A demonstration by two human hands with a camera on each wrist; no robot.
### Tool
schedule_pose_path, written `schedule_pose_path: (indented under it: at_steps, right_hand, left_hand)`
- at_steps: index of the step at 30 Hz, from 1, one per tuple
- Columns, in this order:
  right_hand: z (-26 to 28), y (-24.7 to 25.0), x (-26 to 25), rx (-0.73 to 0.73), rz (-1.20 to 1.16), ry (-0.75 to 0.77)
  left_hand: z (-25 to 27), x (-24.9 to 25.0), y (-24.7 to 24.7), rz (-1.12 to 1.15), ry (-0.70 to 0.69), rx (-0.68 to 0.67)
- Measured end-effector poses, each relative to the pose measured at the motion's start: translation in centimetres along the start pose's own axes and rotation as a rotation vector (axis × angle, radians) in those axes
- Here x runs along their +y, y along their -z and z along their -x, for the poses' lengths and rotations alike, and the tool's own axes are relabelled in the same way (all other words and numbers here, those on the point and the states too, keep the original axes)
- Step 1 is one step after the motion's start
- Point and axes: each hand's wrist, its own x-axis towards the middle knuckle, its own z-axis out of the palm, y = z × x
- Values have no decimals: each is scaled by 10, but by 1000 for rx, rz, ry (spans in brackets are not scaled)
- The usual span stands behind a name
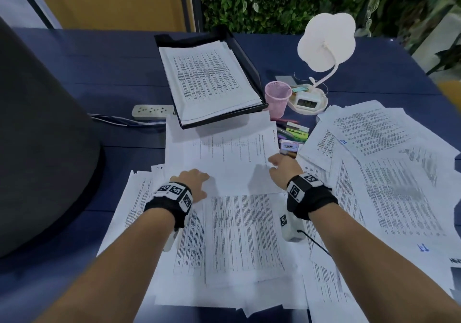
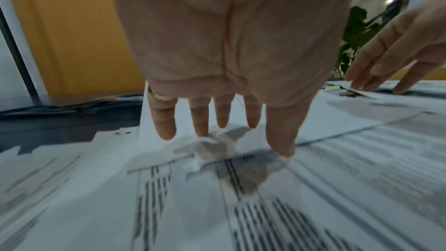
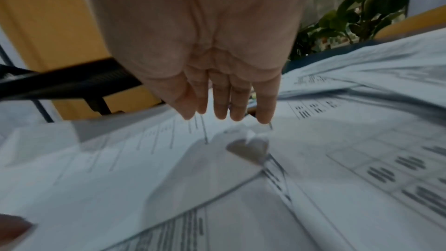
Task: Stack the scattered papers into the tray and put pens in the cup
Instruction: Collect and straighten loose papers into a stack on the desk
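Head camera – high above blue desk (image 1: 119, 73), facing forward and down; black tray (image 1: 245, 55) at far centre, paper spread nearer than tray, both forearms reaching in. Left wrist camera – low, close under left hand (image 2: 226, 49), looking along fingers over sheets beside tray; right hand (image 2: 398, 58) shared at right edge. Right wrist camera – equally close, tilted, under right hand (image 3: 205, 45), tray's black edge (image 3: 72, 81) at left, shared with head view.

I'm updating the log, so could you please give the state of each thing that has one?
Tray: holds stacked papers.
Pink cup: upright, no pens visible.
Pens: lying on the desk.
Left hand: open, on the sheet.
Right hand: open, on the sheet.
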Motion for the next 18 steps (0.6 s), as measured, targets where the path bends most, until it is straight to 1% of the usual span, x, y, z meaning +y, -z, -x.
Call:
schedule_pose_path:
  at_steps: [3, 5, 6, 7, 9, 11, 12, 13, 15, 16, 18]
  right_hand:
    - [-11, -8, 12, -46, 25, -119]
    - [-22, -10, 15, -48, 1, -189]
    - [-27, -10, 17, -41, -10, -216]
    - [-34, -10, 18, -42, -19, -239]
    - [-47, -10, 19, -48, -16, -267]
    - [-55, -8, 17, -4, -38, -275]
    - [-58, -7, 16, 16, -38, -276]
    - [-62, -7, 15, 10, -33, -277]
    - [-69, -6, 13, -33, -19, -284]
    - [-72, -7, 12, -35, -37, -285]
    - [-76, -9, 11, -14, -181, -269]
  left_hand:
    - [-4, -3, -16, 14, -16, 34]
    - [-7, -7, -17, 55, -19, 53]
    - [-7, -9, -16, 86, -1, 86]
    - [-9, -12, -14, 125, 42, 146]
    - [-12, -20, -9, 267, 205, 327]
    - [-18, -31, -5, 507, 388, 477]
    - [-23, -38, -3, 642, 455, 510]
    - [-28, -44, -1, 789, 501, 519]
    - [-37, -53, 2, 1051, 539, 514]
    - [-40, -56, 4, 1111, 530, 506]
    - [-45, -56, 8, 1095, 493, 483]
